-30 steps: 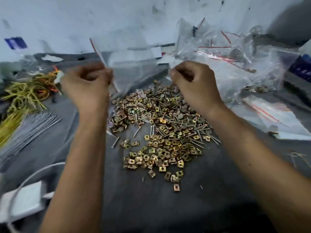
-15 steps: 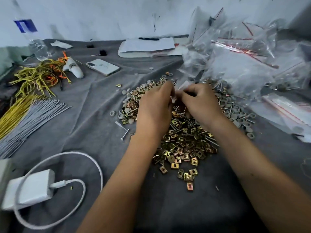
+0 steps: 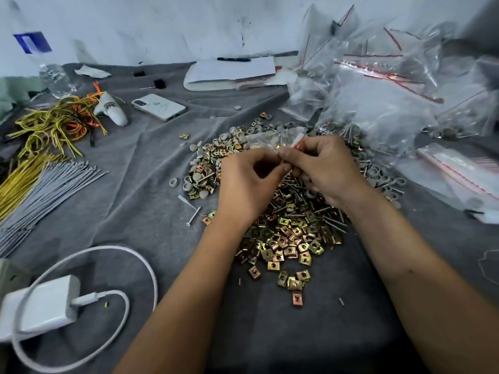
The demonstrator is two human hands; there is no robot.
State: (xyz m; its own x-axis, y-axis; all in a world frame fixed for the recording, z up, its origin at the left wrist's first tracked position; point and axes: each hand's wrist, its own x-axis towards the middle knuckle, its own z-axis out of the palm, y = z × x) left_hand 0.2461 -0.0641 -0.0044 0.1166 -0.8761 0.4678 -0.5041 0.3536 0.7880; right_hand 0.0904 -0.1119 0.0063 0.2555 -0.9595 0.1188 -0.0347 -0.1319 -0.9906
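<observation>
Brass-toned clips and screws make up the pile (image 3: 286, 238) on the grey cloth. Over the pile's middle, the left hand (image 3: 248, 182) and right hand (image 3: 324, 168) are now close together, down from the raised, wide-apart hold of a second ago. Both pinch the small clear bag (image 3: 267, 137) at its red-striped mouth, and the bag hangs just over the pile's far side. I judge they're working the mouth, though whether opening or sealing I can't tell. Beyond the pile, the bag heap (image 3: 391, 103) sits unchanged.
</observation>
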